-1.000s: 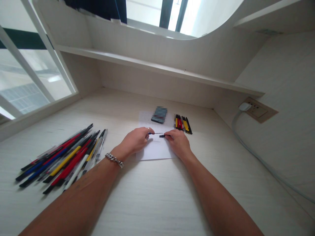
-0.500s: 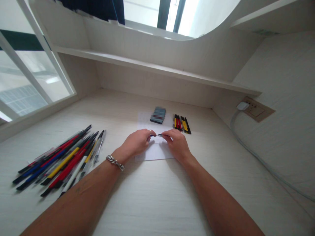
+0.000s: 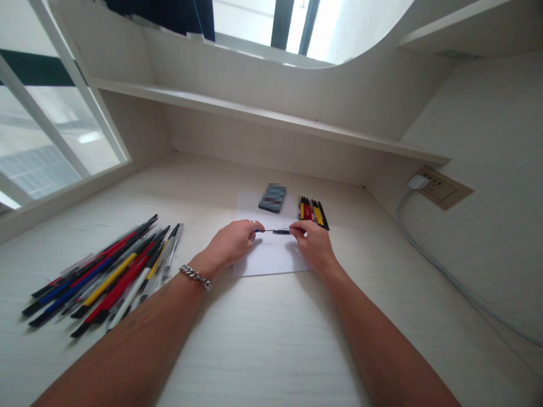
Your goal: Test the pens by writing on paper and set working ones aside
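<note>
My left hand is closed in a pinch on a thin pen refill, with a bit of blue showing at the fingertips. My right hand pinches the right end of a short black pen barrel. Refill and barrel lie in one line between the hands, the refill's thin end meeting the barrel's left end; whether it sits inside cannot be made out. Under both hands lies a white sheet of paper.
Many pens in several colours lie piled at the left. Behind my right hand is a row of black, red and yellow pens. A blurred dark object rests at the paper's far edge. A cable runs from the wall socket.
My hands have moved apart, the right one to the right and the left one slightly left. More of the black barrel and of the thin refill now shows between them.
</note>
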Tool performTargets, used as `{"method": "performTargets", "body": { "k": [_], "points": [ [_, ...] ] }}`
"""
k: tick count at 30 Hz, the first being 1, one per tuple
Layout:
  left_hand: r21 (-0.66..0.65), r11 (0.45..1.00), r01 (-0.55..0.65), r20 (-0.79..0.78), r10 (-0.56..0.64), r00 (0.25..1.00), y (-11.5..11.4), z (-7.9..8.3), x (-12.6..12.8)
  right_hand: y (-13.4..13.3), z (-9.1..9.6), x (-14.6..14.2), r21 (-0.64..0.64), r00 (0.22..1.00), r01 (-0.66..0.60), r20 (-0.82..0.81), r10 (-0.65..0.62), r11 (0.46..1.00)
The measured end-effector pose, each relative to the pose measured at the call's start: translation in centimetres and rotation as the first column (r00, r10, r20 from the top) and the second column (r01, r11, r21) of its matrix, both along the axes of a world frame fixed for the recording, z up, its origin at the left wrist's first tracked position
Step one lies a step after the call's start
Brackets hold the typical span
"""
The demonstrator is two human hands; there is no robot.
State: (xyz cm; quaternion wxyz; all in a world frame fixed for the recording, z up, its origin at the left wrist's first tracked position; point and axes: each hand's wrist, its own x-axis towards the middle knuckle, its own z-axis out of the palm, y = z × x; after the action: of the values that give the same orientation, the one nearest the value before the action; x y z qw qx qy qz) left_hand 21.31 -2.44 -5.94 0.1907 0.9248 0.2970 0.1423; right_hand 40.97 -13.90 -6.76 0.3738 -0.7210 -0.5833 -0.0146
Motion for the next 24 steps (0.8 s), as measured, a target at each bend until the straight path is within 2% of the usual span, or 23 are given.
{"method": "performTargets", "body": {
  "k": [7,14,24],
  "points": [
    [0.007,1.0,-0.02,-0.004,0.02,1.0,0.1,-0.1,0.0,-0.1,-0.1,0.6,-0.06,0.999,0.038,-0.009,-0.038,0.997],
    [0.014,1.0,-0.012,0.012,0.012,1.0,0.1,-0.2,0.0,0.0,-0.1,-0.2,-0.163,0.995,0.033,0.099,-0.017,0.986],
    [0.006,1.0,0.018,0.03,-0.018,0.999,-0.1,-0.1,0.1,0.3,-0.8,-1.3,-0.236,0.977,0.078,0.21,-0.027,0.969]
  ]
}}
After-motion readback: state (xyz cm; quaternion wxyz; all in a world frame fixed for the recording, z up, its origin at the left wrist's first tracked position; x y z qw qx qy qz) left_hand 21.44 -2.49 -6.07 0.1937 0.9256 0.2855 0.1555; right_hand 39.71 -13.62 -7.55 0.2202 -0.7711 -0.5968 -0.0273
